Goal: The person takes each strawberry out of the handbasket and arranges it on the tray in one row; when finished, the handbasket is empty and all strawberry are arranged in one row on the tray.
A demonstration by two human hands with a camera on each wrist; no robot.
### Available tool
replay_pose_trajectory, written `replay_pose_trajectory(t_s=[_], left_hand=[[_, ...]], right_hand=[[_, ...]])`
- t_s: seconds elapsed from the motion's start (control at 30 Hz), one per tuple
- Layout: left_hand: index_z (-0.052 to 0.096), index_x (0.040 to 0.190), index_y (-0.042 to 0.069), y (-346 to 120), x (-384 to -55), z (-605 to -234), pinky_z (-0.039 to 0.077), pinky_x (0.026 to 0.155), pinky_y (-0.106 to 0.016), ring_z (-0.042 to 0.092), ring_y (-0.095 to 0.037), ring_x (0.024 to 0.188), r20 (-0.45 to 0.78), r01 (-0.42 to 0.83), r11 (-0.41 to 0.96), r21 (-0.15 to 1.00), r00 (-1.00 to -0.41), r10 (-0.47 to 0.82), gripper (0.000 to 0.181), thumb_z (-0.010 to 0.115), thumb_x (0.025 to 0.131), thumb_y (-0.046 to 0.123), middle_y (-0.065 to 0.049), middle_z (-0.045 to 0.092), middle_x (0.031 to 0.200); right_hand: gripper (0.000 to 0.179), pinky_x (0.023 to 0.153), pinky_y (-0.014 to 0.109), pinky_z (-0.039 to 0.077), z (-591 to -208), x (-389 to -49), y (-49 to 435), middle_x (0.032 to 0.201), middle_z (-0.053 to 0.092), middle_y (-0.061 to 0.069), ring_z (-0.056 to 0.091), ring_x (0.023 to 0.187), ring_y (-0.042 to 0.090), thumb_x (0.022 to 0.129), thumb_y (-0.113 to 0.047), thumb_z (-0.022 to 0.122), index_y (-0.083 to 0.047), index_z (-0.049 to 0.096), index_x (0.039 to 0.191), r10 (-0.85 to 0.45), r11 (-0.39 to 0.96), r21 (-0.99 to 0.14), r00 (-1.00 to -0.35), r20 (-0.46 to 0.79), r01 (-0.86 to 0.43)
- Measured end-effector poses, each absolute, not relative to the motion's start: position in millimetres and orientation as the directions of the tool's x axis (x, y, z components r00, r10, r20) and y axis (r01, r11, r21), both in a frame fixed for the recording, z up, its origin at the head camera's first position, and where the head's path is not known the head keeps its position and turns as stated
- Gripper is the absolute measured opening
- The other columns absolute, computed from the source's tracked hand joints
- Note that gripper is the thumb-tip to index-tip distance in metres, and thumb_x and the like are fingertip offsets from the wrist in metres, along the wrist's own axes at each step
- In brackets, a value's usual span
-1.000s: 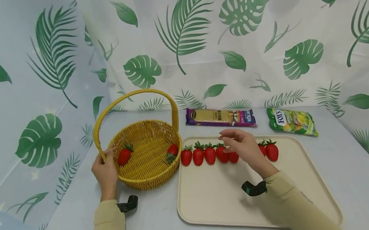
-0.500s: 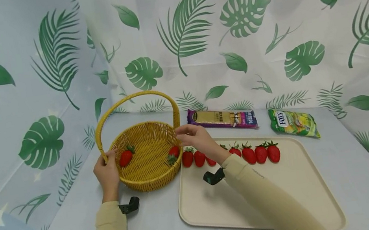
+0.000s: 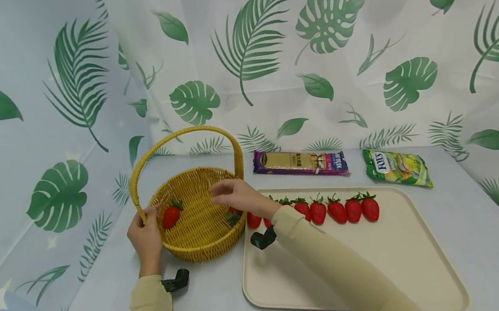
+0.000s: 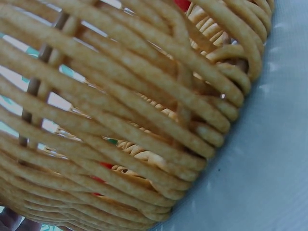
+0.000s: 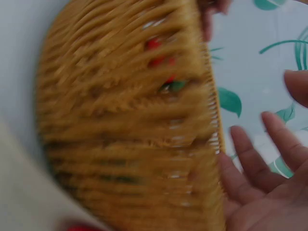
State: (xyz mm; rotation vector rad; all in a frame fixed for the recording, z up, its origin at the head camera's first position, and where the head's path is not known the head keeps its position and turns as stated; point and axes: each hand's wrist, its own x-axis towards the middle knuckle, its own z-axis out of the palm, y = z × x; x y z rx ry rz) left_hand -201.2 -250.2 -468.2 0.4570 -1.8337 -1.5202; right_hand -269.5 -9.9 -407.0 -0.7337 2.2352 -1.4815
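Observation:
At the left stands a yellow wicker basket (image 3: pixel 205 250) with a tall arched handle. My left hand (image 3: pixel 146 241) grips its left rim at the foot of the handle; the left wrist view is mostly filled by the weave (image 4: pixel 120 96). My right hand (image 3: pixel 238 196) hangs over the basket's right side, and the right wrist view shows its fingers (image 5: pixel 250 166) spread with nothing held. In the basket lie a strawberry (image 3: pixel 171 216) at the left and another (image 3: pixel 232 216) at the right, partly hidden by the right hand.
Right of the basket lies a beige tray (image 3: pixel 325 273) with a row of several strawberries (image 3: pixel 337 211) along its far edge, some behind the right arm. Behind it are a purple and gold packet (image 3: pixel 299 162) and a green candy bag (image 3: pixel 397 168). A leaf-print curtain (image 3: pixel 271 109) closes the back.
My right hand has moved left from above the strawberry row to over the basket. The left hand keeps its grip on the basket, which stays in place.

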Motion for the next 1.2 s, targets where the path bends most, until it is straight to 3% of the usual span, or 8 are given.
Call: replay_pose_trajectory(t_s=[0.33, 0.67, 0.97, 1.2], left_hand=[[0.069, 0.104, -0.003, -250.1, -201.8, -468.6, 0.039, 0.081, -0.019, 0.056, -0.007, 0.095, 0.283, 0.146, 0.255, 0.956, -0.689, -0.667, 0.031, 0.059, 0.099, 0.025, -0.016, 0.071, 0.110], [0.069, 0.101, -0.004, -250.1, -201.6, -467.1, 0.040, 0.079, -0.019, 0.058, -0.008, 0.095, 0.294, 0.167, 0.249, 0.954, -0.679, -0.672, 0.027, 0.060, 0.098, 0.021, -0.018, 0.070, 0.109], [0.069, 0.102, -0.004, -251.8, -202.2, -467.9, 0.039, 0.082, -0.020, 0.058, -0.012, 0.099, 0.275, 0.150, 0.239, 0.959, -0.686, -0.674, 0.027, 0.060, 0.098, 0.020, -0.016, 0.071, 0.110], [0.068, 0.103, -0.005, -250.7, -201.3, -468.9, 0.039, 0.085, -0.019, 0.059, -0.019, 0.108, 0.276, 0.160, 0.231, 0.960, -0.697, -0.662, 0.029, 0.059, 0.098, 0.022, -0.016, 0.070, 0.112]], right_hand=[[0.039, 0.091, 0.037, 0.048, -406.0, -275.8, -26.4, 0.125, 0.062, 0.005, 0.057, 0.114, 0.021, 0.094, -0.028, 0.064, -0.013, 0.061, 0.130, -0.551, 0.444, -0.874, -0.829, -0.091, -0.199], [0.043, 0.091, 0.039, 0.049, -407.3, -279.7, -34.7, 0.128, 0.061, 0.011, 0.056, 0.117, 0.026, 0.094, -0.022, 0.066, -0.007, 0.059, 0.133, -0.603, 0.514, -0.834, -0.776, -0.187, -0.198], [0.034, 0.088, 0.031, 0.050, -411.5, -295.2, -35.6, 0.119, 0.066, 0.013, 0.060, 0.107, 0.020, 0.090, -0.008, 0.068, -0.002, 0.065, 0.124, -0.737, 0.540, -0.765, -0.636, -0.228, -0.351], [0.030, 0.087, 0.029, 0.050, -408.1, -302.8, -35.4, 0.111, 0.068, 0.006, 0.061, 0.101, 0.016, 0.090, -0.007, 0.068, -0.004, 0.067, 0.120, -0.763, 0.574, -0.729, -0.568, -0.310, -0.372]])
